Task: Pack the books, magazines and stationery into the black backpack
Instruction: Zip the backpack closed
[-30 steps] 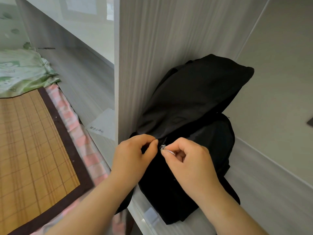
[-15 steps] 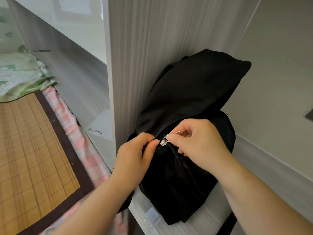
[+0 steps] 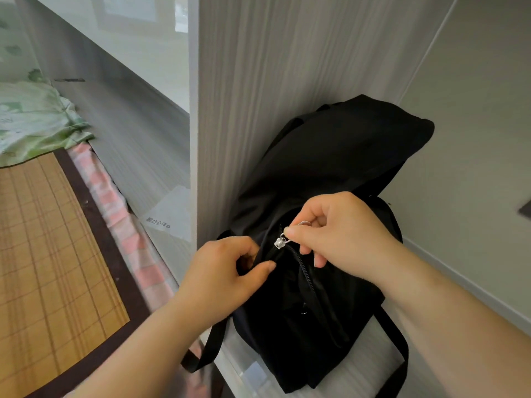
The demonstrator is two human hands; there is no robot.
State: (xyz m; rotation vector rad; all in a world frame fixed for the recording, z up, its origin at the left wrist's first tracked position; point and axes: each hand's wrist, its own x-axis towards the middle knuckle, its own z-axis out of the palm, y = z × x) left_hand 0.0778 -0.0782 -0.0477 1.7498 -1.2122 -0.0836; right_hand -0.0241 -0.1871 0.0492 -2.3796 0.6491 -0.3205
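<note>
The pale wood-grain desk [image 3: 367,363] carries one item: the backpack [image 3: 330,168], standing upright and leaning against the vertical panel [image 3: 244,110]. One strap [image 3: 207,349] hangs over the desk's front edge. To the left, the pink-checked bed [image 3: 143,268] carries a dark-bordered bamboo mat [image 3: 51,239] and a crumpled green blanket [image 3: 34,122].

Black backpack [image 3: 339,156] with silver zipper pull [image 3: 280,242]; tan checked mat [image 3: 48,242], brown-bordered; pink plaid sheet [image 3: 115,208]; green-leafed quilt [image 3: 31,122].
</note>
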